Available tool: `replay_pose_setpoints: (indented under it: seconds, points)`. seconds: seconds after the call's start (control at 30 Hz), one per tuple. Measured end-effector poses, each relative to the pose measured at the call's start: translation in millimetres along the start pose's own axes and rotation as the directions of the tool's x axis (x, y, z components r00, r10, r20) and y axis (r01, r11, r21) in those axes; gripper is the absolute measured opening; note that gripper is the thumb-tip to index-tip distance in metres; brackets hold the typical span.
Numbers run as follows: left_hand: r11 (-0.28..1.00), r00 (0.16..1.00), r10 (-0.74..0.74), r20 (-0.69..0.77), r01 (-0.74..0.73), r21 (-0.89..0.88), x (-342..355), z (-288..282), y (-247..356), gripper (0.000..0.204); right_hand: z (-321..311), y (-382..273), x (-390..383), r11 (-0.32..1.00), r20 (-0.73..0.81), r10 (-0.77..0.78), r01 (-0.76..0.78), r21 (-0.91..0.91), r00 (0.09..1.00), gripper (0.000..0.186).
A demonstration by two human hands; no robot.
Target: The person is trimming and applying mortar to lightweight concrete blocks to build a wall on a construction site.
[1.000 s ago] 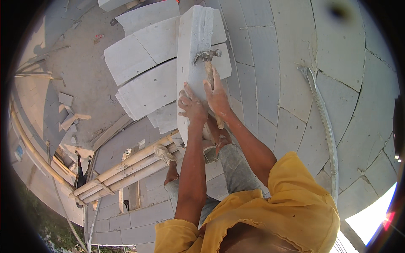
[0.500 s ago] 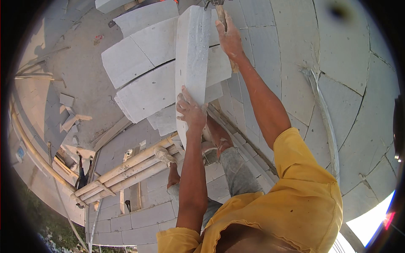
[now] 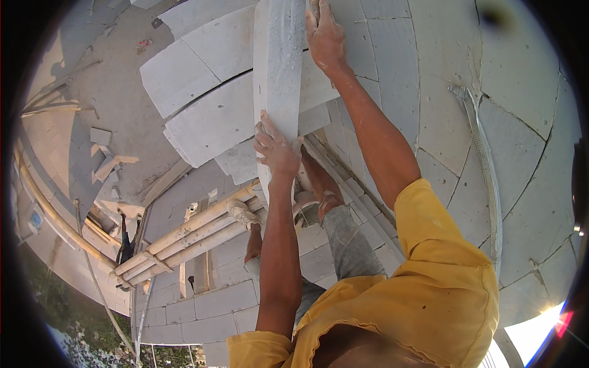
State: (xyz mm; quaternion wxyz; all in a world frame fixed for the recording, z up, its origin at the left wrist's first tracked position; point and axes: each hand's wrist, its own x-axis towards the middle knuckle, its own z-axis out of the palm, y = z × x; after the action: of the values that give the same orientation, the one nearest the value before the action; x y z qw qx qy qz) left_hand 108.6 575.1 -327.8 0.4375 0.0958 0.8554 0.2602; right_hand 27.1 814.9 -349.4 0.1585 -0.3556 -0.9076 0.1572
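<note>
Long pale block point(image 3: 278, 67) beneath the loosely spread left hand point(image 3: 279, 152), beside the right hand point(image 3: 327, 43) curled round a wooden handle point(image 3: 315, 8).

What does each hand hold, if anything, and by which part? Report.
Right hand: a tool, by its wooden handle. Left hand: rests on the pale block; grip unclear.

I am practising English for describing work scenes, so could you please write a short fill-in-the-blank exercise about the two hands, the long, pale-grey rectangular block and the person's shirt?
1. The lower hand, resting on the long, pale-grey rectangular block, is the person's ____ hand.
2. The upper hand, gripping a brownish wooden tool handle, is the person's ____ hand.
3. The person's loose fabric shirt is ____ in colour.

Missing words: left; right; yellow.
</note>
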Motion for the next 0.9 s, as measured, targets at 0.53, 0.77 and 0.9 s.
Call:
replay_pose_setpoints:
  seconds: [0.53,0.77,0.9]
  points:
    - [0.997,0.997,-0.076,0.017,0.076,0.030,5,0,11,0.110,-24,-49,-164,0.923,0.054,0.367,-0.371,0.100,0.929,0.062]
    - [0.999,0.998,-0.019,0.066,0.017,0.035,7,-7,2,0.110,-78,-54,-142,0.798,0.371,0.404,-0.521,0.304,0.836,0.059]
    - [0.999,0.998,-0.036,0.057,0.034,0.042,6,-11,3,0.111,-72,-51,-81,0.801,0.242,0.358,-0.430,0.417,0.902,0.060]
